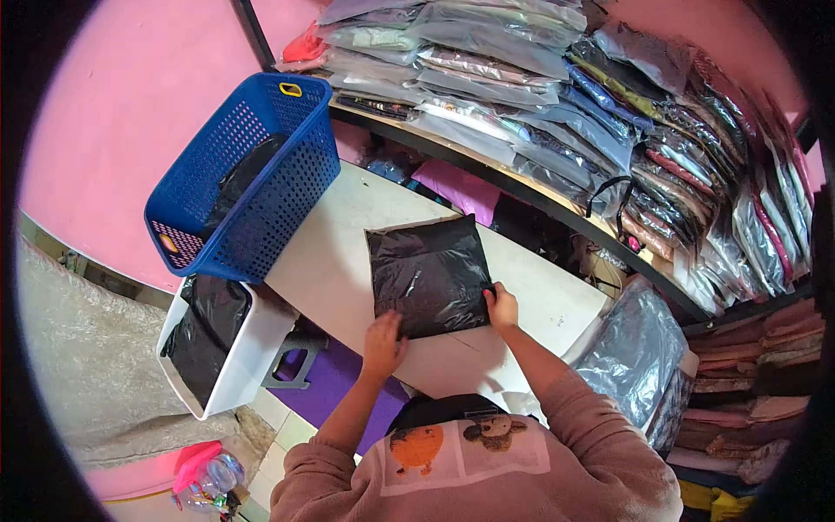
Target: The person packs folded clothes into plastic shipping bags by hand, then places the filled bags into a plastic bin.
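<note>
A flat black plastic mailing bag [430,274] lies on the white table [557,304] in front of me, its surface creased and shiny. My right hand [502,306] pinches the bag's right edge near the lower corner, thumb on top. At the lower left corner is my left hand [384,344], its fingers loosely bent and slightly apart, touching or just beside the edge. What is inside the bag is hidden.
A blue perforated basket [287,187] with black bags in it stands on the table's left end. Below it, a white bin [248,357] holds more black plastic. Clear-wrapped garments [487,70] fill the shelf behind. A large clear plastic bag [635,348] sits at right.
</note>
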A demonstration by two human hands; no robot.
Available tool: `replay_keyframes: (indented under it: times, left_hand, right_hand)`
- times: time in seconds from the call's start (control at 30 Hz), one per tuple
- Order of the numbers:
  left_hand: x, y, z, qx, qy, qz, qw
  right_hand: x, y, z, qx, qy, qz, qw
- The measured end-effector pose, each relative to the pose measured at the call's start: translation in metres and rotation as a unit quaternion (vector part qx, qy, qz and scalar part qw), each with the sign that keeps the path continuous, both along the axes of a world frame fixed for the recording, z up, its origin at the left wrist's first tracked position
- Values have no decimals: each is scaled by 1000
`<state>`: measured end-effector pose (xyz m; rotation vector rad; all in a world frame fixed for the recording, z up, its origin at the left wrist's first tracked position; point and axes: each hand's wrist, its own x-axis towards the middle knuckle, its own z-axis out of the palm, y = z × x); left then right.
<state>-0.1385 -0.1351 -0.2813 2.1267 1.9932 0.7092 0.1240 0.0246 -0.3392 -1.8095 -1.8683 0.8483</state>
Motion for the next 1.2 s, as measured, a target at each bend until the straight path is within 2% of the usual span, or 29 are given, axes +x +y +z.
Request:
replay_keyframes:
  times: [0.03, 0.1, 0.13, 0.23, 0.27, 0.37, 0.43, 0.53, 0.63, 0.7, 0.8, 0.9, 0.97, 1.0, 1.07, 1.1, 1.13, 1.2]
  left_hand:
    - [1, 0, -4, -10, 24, -28, 999]
    - [3, 3, -16, -28, 74, -84, 993]
    - [2, 4, -20, -45, 73, -78, 993]
    - [2, 9, -27, -80, 75, -64, 992]
    - [2, 10, -29, -83, 79, -61, 992]
    - [5, 14, -24, -108, 117, -48, 986]
    - [4, 15, -23, -108, 140, -34, 984]
    - [-2, 16, -29, -79, 151, -24, 985]
    - [-5, 14, -28, -85, 137, -29, 987]
    - [-7, 15, -23, -93, 106, -15, 990]
    - [-11, 16, -8, -194, 30, 38, 980]
    - [-26, 14, 1, -141, -8, 34, 989]
    - [-41, 14, 10, -95, -43, -12, 994]
    - [-48, 18, 17, -71, -59, -36, 995]
    - [-48, 20, 62, -106, -202, -20, 973]
    - [-47, 20, 82, -124, -274, -12, 954]
    - [-46, 23, 90, -72, -346, -38, 935]
    - [-39, 28, 119, -60, -441, -34, 895]
  right_hand:
    - [-1, 0, 3, -15, -1, -1, 1000]
    - [-2, -3, 10, 85, -15, -10, 996]
    - [-3, -5, 19, 135, -21, -16, 990]
    - [-2, -16, 50, 244, -76, 149, 955]
    - [-1, -21, 47, 199, -74, 243, 946]
    - [-1, -40, 59, 203, -153, 407, 877]
    - [4, -41, 35, 203, -196, 372, 884]
    - [10, -28, 42, 175, -228, 342, 895]
    - [15, -21, 25, 226, -189, 349, 889]
    - [17, -13, 9, 165, -161, 318, 920]
    - [18, -13, 22, 115, -107, 273, 949]
    - [26, -10, 55, 151, -27, 290, 945]
    - [31, -7, 79, 172, 30, 314, 933]
    - [34, -6, 94, 165, 56, 287, 942]
    - [42, -6, 120, 148, 106, 230, 956]
    - [46, -1, 127, 148, 169, 212, 951]
    - [51, 5, 132, 145, 232, 192, 943]
    - [55, 9, 155, 118, 338, 145, 922]
